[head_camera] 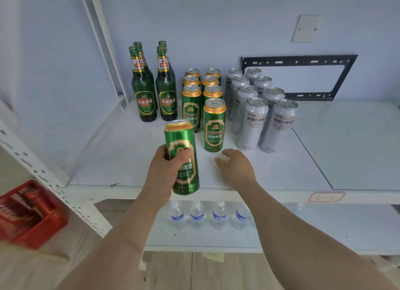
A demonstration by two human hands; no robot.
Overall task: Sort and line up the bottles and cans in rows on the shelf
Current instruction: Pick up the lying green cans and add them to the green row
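A: What is the biggest thing in front of the person?

B: A white metal shelf (281, 166) with a flat top board and a perforated upright post on the left. Behind it, on the pale wall, hangs a black rectangular metal bracket frame (344, 77), with a blank white wall plate (305, 28) above it.

A: And low on the left?

B: A red plastic crate (32, 214), blurred, standing on the floor beside the post.

A: What stands on the top board?

B: Four green glass beer bottles (144, 95) with gold-and-red labels, in two short rows at the back left. To their right are green aluminium cans with gold bands (213, 125), in two rows running front to back; the right row reaches nearer the front edge than the left one. Further right are silver-grey aluminium cans with dark lettering (252, 125), also in two rows.

A: Anything below?

B: Four clear plastic water bottles with blue labels (198, 216), side by side on the lower board.

A: The hands?

B: The left hand (167, 170) is wrapped round another green can, the held green can (183, 157), with the thumb across its label. That can is upright with a slight tilt, above the front of the top board, just in front of the shorter green row. The right hand (236, 166) holds nothing; its fingers are loosely bent, and it is over the board near the foremost green can. I cannot tell whether it touches the board.
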